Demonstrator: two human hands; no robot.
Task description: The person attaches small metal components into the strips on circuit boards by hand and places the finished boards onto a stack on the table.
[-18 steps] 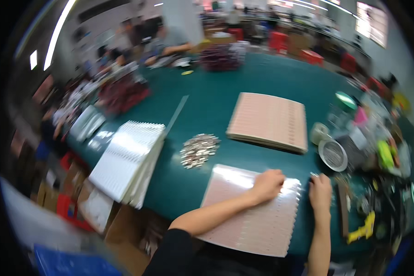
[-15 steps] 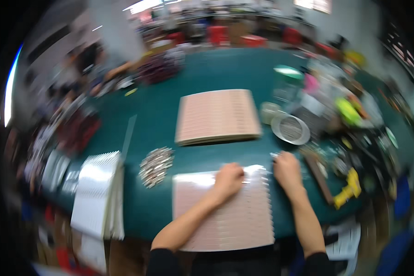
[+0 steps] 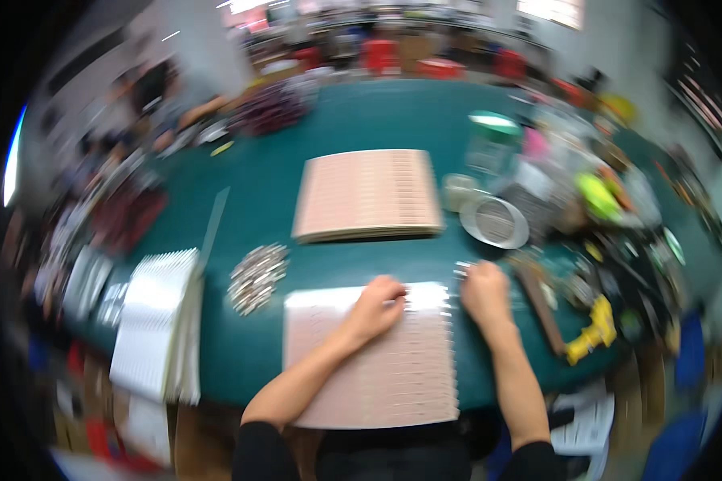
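Note:
A pinkish board [image 3: 369,377] with a shiny top strip and rows of fine lines lies at the table's near edge; small loops or wire ends run down its right side. On its upper part rests my left hand [image 3: 377,309], fingers closed, a small shiny bit showing at the fingertips. Just off the board's upper right corner, my right hand [image 3: 487,295] is closed, close to a small silvery piece [image 3: 463,270] at its fingertips. What either hand holds is too small and blurred to name. Left of the board is a pile of small silvery pieces [image 3: 258,279].
Beyond the board lies a stack of similar pink boards [image 3: 367,196]. White ring-edged boards [image 3: 156,321] stand at left. To the right are a white bowl [image 3: 494,222], a green-lidded jar [image 3: 492,140], a brown bar [image 3: 541,309], a yellow-handled tool [image 3: 592,330] and clutter on the green table [image 3: 385,116].
The whole view has shifted, so everything sits slightly further left and up. My left hand has moved slightly off the board's right side; my right hand stays by the upper right corner.

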